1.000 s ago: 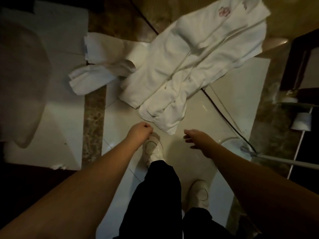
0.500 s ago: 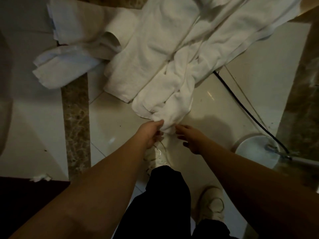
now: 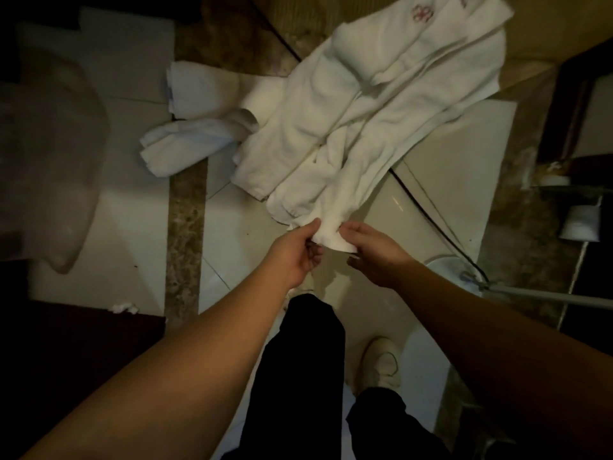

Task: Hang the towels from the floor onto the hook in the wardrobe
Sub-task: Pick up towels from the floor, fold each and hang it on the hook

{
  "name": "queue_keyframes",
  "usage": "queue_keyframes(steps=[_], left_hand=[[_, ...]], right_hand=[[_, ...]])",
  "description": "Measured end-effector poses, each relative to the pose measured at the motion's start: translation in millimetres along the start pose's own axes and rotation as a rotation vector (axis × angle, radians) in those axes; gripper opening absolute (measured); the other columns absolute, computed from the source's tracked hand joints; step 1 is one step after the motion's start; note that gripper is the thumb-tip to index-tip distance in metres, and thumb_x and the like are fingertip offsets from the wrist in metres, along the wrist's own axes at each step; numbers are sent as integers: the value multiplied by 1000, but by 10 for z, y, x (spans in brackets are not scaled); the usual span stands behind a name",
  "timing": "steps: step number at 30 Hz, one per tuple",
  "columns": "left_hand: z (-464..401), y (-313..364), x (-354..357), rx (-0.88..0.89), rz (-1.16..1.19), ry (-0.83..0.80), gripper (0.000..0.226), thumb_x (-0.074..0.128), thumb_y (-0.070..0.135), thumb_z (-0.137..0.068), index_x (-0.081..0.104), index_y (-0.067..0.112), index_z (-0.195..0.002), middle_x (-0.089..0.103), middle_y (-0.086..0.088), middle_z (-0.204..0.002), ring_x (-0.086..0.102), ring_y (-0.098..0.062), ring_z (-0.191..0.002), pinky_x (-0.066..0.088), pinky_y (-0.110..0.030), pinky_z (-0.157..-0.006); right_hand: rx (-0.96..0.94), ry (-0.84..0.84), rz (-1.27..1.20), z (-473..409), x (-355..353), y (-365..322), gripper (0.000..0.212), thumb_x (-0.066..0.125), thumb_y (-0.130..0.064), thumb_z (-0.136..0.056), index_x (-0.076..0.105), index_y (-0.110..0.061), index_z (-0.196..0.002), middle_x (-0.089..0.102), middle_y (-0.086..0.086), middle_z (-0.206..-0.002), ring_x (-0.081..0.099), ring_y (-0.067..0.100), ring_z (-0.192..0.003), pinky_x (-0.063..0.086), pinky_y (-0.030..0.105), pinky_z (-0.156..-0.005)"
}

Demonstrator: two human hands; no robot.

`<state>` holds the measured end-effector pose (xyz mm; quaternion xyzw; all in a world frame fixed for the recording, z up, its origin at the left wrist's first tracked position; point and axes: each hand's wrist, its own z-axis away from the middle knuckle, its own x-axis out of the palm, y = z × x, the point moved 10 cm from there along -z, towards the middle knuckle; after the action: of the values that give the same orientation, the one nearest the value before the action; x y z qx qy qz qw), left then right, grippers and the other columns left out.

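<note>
A large white towel [image 3: 358,124] with a red embroidered mark lies stretched across the floor, from the top right down to the centre. Its near end is lifted off the tiles. My left hand [image 3: 295,252] pinches that end from the left, thumb on top. From the right, my right hand [image 3: 374,250] holds the same end with curled fingers. A smaller rolled white towel [image 3: 195,141] lies on the floor to the left of the big one. No hook or wardrobe is in view.
A black cable [image 3: 431,207] runs diagonally under the towel across pale tiles. A round white base with a metal pole [image 3: 547,293] stands at the right. Dark furniture [image 3: 583,94] fills the right edge, a dim pale shape [image 3: 49,161] the left. My legs and shoe [image 3: 381,363] are below.
Both hands went from empty above my shoe to reaching the towel's near end, and now grip it and have raised it slightly off the floor.
</note>
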<state>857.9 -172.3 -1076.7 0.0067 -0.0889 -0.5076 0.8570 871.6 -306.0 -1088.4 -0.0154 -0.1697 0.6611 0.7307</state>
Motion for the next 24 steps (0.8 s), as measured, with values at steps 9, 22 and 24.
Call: queue_keyframes(steps=[9,22,24], left_hand=[[1754,735,663,268,60,-26,6,64,23,-98,62,17,-96,59,0,-70,48,-8,-46,38,-17,-42],[5786,1172,1422,1532,-1181,319,59,71,24,-76,58,14,-133,57,-8,-131,52,-33,-121,44,-53,-102],[6191,1127,1448,1565,-1292,331,50,77,25,-82,64,13,-129,61,-8,-125,59,-32,-112,46,-45,-95]], right_hand=[[-319,-114,43,1830,250,-1229,25,55,1,-98,62,-19,-110,73,-11,-86,62,2,-69,46,15,-59],[-787,-231,343,4822,1180,-2322,33,59,8,-94,67,-18,-112,72,0,-89,62,10,-85,46,26,-83],[-828,-266,380,5240,1379,-2326,32,58,8,-94,68,-18,-112,70,11,-97,59,22,-94,43,37,-91]])
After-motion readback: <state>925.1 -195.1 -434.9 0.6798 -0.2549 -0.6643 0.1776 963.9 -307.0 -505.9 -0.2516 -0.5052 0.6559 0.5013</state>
